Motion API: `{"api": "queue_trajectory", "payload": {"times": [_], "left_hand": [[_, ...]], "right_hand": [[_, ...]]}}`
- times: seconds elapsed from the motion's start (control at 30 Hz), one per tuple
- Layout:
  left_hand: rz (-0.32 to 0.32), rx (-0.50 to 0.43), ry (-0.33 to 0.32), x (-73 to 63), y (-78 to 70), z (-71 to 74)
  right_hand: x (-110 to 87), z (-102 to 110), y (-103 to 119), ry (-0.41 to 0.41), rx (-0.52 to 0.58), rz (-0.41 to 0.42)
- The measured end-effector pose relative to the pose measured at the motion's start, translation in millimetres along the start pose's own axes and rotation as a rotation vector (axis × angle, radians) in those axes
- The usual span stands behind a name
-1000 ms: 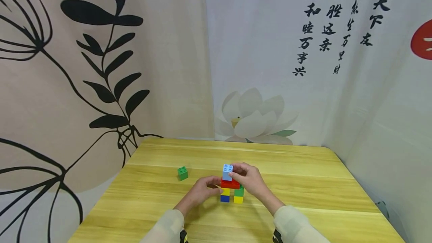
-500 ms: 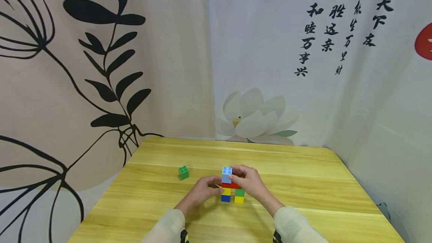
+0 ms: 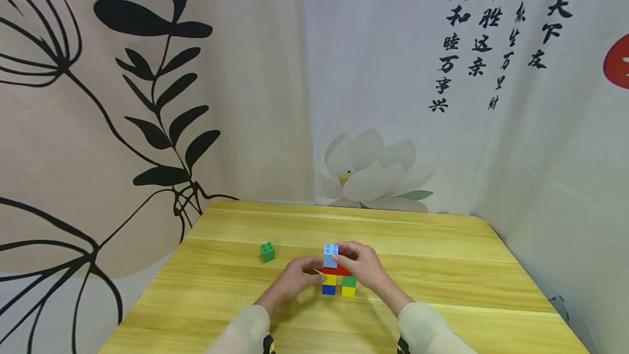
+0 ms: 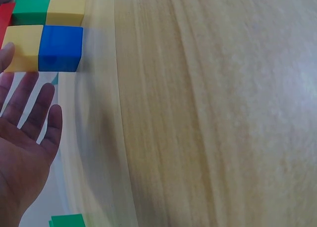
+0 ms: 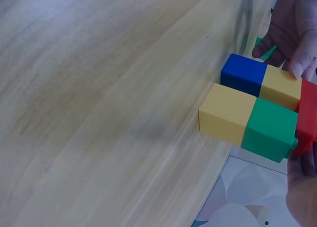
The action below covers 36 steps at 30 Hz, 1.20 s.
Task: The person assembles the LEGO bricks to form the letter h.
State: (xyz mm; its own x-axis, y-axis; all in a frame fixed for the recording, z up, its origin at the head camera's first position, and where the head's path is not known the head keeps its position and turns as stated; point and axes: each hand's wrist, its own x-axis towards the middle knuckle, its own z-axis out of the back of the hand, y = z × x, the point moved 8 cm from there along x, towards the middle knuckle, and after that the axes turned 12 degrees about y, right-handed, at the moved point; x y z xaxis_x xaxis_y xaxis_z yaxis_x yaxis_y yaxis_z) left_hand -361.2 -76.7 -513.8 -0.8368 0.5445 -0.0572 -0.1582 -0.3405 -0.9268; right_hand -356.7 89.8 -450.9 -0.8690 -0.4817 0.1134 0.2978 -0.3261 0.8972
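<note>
A small toy-brick structure stands on the table, with two columns under a red brick [image 3: 336, 271]. The left column is a yellow brick [image 3: 330, 279] over a dark blue brick [image 3: 328, 290]; the right one has a green brick [image 3: 349, 282] over another yellow brick [image 3: 348, 291]. On the left end of the red brick sits a light blue brick [image 3: 331, 258], pinched by my right hand [image 3: 365, 265], thumb in front. My left hand [image 3: 297, 277] holds the left column, its thumb on the upper yellow brick [image 4: 25, 49] and its fingers behind.
A loose green brick [image 3: 267, 253] lies on the wooden table [image 3: 417, 245], left of and behind the structure. Beyond the table's far edge hangs a printed curtain [image 3: 260, 124] with plants, a lotus and writing.
The light blue brick and red brick have come down slightly under my right hand, and less of the red brick shows. My left hand stays in place; the head view has shifted a little.
</note>
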Motion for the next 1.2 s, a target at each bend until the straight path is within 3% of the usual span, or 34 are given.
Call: {"api": "queue_trajectory", "payload": {"times": [0.63,1.2], "left_hand": [[0.016,-0.023,0.009,-0.4,0.6,-1.9],[0.024,-0.019,0.007,-0.1,1.2,-0.1]], "right_hand": [[4.9,3.0,3.0,0.078,-0.151,0.036],[4.0,0.5,-8.2,0.069,-0.065,-0.017]]}}
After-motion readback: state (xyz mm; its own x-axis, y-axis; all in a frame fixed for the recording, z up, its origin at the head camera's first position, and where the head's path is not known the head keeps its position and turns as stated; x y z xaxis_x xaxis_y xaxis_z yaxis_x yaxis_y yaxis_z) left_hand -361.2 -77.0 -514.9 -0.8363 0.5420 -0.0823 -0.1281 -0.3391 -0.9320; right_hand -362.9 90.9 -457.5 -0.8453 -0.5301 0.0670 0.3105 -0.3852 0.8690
